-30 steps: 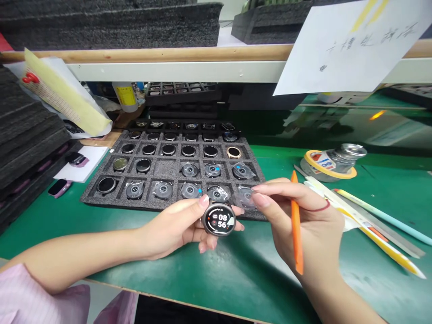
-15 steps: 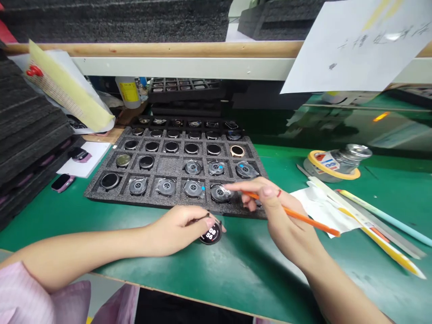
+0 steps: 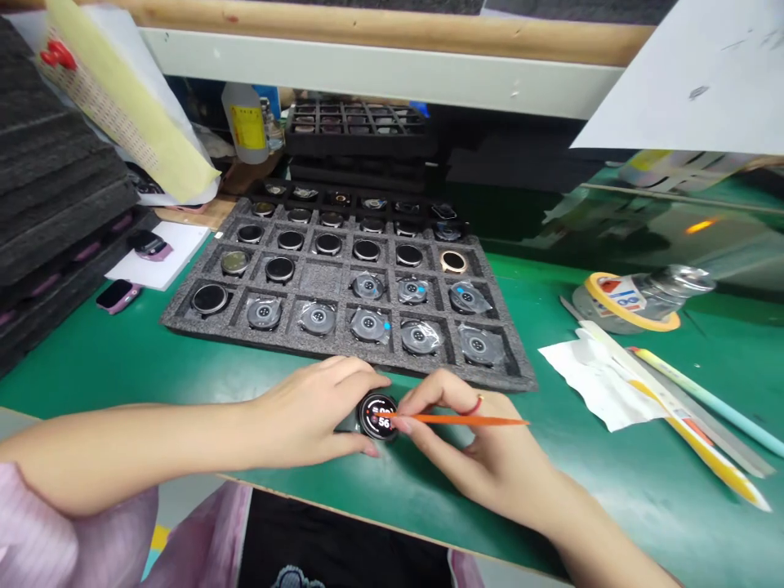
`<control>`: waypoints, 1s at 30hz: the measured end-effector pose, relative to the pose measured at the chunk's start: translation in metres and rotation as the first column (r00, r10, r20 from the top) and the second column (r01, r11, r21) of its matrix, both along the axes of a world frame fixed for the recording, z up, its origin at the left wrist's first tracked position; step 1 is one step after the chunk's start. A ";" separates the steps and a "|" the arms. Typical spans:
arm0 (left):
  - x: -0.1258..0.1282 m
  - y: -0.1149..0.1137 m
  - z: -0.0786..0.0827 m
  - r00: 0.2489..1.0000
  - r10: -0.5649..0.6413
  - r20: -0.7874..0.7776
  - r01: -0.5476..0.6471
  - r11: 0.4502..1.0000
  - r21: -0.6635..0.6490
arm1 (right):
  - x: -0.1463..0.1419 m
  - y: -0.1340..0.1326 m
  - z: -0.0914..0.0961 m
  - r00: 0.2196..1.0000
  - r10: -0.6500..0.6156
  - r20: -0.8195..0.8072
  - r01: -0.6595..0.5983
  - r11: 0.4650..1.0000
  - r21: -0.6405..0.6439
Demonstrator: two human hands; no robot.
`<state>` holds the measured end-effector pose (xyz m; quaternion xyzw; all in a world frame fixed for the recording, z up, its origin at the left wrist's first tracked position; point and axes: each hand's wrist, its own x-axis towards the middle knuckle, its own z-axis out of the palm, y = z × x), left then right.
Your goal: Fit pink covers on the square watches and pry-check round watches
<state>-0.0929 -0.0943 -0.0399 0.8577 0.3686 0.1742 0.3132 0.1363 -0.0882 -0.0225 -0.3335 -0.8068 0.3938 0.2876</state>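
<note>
So that a round smartwatch (image 3: 378, 416) stays steady on the green surface (image 3: 612, 465) just before the foam tray (image 3: 392, 363), it is clasped by curled fingers (image 3: 361, 377) of the left hand (image 3: 300, 412), while an orange plastic stick (image 3: 459, 420) is pinched by the right hand (image 3: 471, 445), its tip reaching the watch face.

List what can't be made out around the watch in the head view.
Head view:
- Smartwatch: upper display digits hidden by the orange spudger and right hand.
- Watch's far side: hidden by left hand.
- Paper sign: cut off by top and right edges.
- Foam tray: rear-row items too small to identify.
</note>
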 end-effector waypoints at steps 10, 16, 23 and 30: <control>0.005 0.003 -0.004 0.997 0.068 -0.023 -0.069 0.994 -0.080 | -0.012 0.002 -0.005 0.992 -0.018 0.121 0.016 1.000 0.021; 0.006 0.001 -0.001 0.996 0.083 -0.019 -0.085 0.992 -0.095 | -0.001 0.001 0.015 0.937 -0.018 0.349 0.027 0.999 -0.022; 0.007 0.002 0.000 0.994 0.083 -0.064 -0.089 0.992 -0.089 | -0.021 0.000 0.002 0.978 0.014 0.207 -0.024 0.999 0.047; 0.007 0.001 -0.002 0.995 0.095 -0.042 -0.098 0.993 -0.073 | -0.007 0.001 0.015 0.935 -0.075 0.346 0.054 0.996 0.069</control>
